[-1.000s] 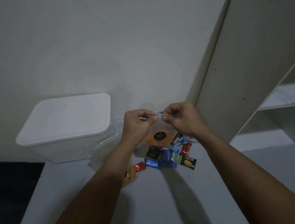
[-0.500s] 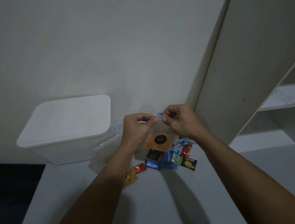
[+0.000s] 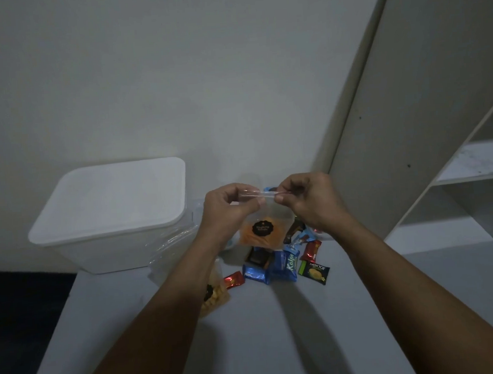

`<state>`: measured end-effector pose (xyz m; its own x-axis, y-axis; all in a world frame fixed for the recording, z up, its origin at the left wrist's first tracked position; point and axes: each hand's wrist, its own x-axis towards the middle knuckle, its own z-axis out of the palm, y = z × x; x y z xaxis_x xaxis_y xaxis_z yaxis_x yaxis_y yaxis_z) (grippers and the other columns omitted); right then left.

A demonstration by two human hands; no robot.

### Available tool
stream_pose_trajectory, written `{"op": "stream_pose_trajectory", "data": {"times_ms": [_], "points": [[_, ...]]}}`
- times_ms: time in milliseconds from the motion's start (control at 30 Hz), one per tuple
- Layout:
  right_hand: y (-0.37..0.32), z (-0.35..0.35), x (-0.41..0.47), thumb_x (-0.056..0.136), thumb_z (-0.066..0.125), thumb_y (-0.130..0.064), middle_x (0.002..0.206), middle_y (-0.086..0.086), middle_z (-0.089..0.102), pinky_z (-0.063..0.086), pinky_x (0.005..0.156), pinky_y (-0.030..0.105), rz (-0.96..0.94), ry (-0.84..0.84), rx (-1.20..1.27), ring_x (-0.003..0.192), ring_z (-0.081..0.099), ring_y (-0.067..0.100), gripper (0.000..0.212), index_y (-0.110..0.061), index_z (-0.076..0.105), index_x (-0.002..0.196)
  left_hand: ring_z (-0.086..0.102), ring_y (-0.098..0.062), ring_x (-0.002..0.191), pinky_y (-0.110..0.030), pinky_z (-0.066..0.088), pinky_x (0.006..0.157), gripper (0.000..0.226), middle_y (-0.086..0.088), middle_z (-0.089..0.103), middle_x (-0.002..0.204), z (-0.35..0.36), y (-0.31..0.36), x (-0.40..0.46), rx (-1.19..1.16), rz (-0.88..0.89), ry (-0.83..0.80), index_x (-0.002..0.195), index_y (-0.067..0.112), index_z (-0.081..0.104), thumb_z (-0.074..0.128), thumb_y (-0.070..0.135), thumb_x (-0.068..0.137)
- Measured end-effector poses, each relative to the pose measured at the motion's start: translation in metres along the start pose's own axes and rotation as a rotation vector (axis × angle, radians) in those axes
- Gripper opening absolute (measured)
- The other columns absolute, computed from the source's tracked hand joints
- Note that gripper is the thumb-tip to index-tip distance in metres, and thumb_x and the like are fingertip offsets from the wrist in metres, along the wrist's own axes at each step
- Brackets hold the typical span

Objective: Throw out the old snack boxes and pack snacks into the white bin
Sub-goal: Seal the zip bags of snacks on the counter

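Note:
A clear zip bag of orange snacks (image 3: 262, 232) with a black round label hangs above the table, held up by its top strip. My left hand (image 3: 226, 210) pinches the strip's left end and my right hand (image 3: 307, 201) pinches its right end. Below the bag lies a heap of small snack packets (image 3: 281, 265), blue, red, dark and green. A second bag of yellow snacks (image 3: 215, 297) lies partly under my left forearm. The white bin (image 3: 115, 217) stands at the back left with its lid on.
The grey table (image 3: 281, 346) runs toward me; its left edge drops to a dark floor. A crumpled clear plastic bag (image 3: 173, 248) lies against the bin. Tall white shelving (image 3: 442, 147) stands at the right, and a plain wall is behind.
My hands have moved slightly apart along the bag's top strip. The bag hangs a little lower in view. The packets and the bin have not moved.

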<state>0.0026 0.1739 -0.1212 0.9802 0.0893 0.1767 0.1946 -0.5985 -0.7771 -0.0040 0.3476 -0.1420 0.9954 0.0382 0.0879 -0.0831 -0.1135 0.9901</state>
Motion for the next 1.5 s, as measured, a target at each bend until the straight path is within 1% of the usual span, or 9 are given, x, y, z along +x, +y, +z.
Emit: {"op": "stream_pose_trajectory", "data": {"times_ms": [167,400,667,833,1033,1133,1233,1333,1500], "points": [[0.001,0.0,0.001,0.077,0.079,-0.021,0.081,-0.001,0.073,0.053,0.065,0.029,0.012,-0.064,0.062,0.075,0.067,0.015,0.013,-0.015,0.076,0.087,0.066,-0.006,0.066,-0.02,0.053,0.066,0.013,0.002,0.072,0.071,0.005,0.0,0.001,0.025,0.001,0.057,0.073,0.019,0.074,0.079,0.007,0.073],[0.009,-0.007,0.003,0.076,0.08,-0.015,0.071,0.004,0.071,0.06,0.067,0.042,0.051,-0.042,0.039,0.068,0.067,0.023,0.017,-0.025,0.068,0.068,0.069,-0.012,0.073,-0.025,0.056,0.071,0.012,0.002,0.073,0.075,0.0,0.003,0.001,0.043,-0.027,0.078,0.074,0.02,0.074,0.081,0.011,0.072],[0.009,-0.012,0.003,0.075,0.079,-0.014,0.076,0.009,0.072,0.06,0.075,0.048,0.065,-0.099,0.095,0.078,0.069,0.033,0.014,-0.023,0.07,0.071,0.065,0.004,0.067,-0.016,0.046,0.063,0.003,0.002,0.073,0.076,-0.014,0.001,0.0,0.012,-0.087,0.102,0.076,0.014,0.075,0.078,0.013,0.075],[0.011,-0.018,0.005,0.076,0.078,-0.015,0.075,0.008,0.073,0.06,0.074,0.048,0.047,-0.093,0.084,0.076,0.07,0.03,0.01,-0.021,0.071,0.072,0.065,0.008,0.075,-0.021,0.047,0.08,0.012,0.013,0.074,0.075,-0.02,0.005,0.001,0.029,-0.034,-0.016,0.082,0.012,0.076,0.066,0.017,0.086],[0.009,-0.016,0.011,0.078,0.077,-0.016,0.074,0.003,0.072,0.06,0.069,0.034,0.035,-0.053,0.059,0.068,0.068,0.017,0.005,-0.012,0.075,0.079,0.065,0.009,0.075,-0.023,0.052,0.083,0.008,0.015,0.073,0.075,-0.01,0.004,0.004,-0.011,-0.033,0.098,0.089,0.014,0.076,0.069,0.018,0.085],[0.011,-0.012,0.009,0.08,0.077,-0.017,0.071,-0.002,0.071,0.059,0.066,0.032,0.017,0.004,0.044,0.066,0.068,0.014,0.004,-0.012,0.076,0.08,0.061,-0.005,0.084,-0.018,0.049,0.077,0.029,0.006,0.067,0.09,-0.004,0.0,0.004,0.069,-0.016,0.324,0.1,0.014,0.07,0.079,0.029,0.076],[0.012,-0.007,0.006,0.082,0.075,-0.015,0.069,-0.005,0.068,0.054,0.062,0.029,-0.039,0.063,0.034,0.063,0.063,0.009,0.004,-0.011,0.076,0.08,0.052,-0.013,0.067,-0.022,0.044,0.063,0.03,0.001,0.057,0.071,0.005,0.001,-0.003,0.128,-0.016,0.511,0.074,0.014,0.06,0.08,0.037,0.073],[0.011,0.0,0.003,0.081,0.075,-0.014,0.072,-0.003,0.067,0.054,0.064,0.034,-0.144,0.116,-0.018,0.067,0.063,0.015,0.005,-0.012,0.075,0.077,0.055,-0.014,0.053,-0.029,0.047,0.06,0.036,0.0,0.061,0.056,0.014,0.002,-0.005,0.085,-0.16,0.284,0.058,0.014,0.063,0.072,0.042,0.08],[0.004,0.005,-0.005,0.081,0.075,-0.014,0.073,-0.003,0.067,0.046,0.06,0.017,-0.327,0.171,-0.116,0.065,0.059,0.01,0.005,-0.01,0.075,0.077,0.057,-0.016,0.056,-0.022,0.049,0.05,0.032,-0.007,0.062,0.065,0.019,0.014,-0.003,-0.212,-0.374,0.149,0.08,0.001,0.069,0.063,0.031,0.09]]}}
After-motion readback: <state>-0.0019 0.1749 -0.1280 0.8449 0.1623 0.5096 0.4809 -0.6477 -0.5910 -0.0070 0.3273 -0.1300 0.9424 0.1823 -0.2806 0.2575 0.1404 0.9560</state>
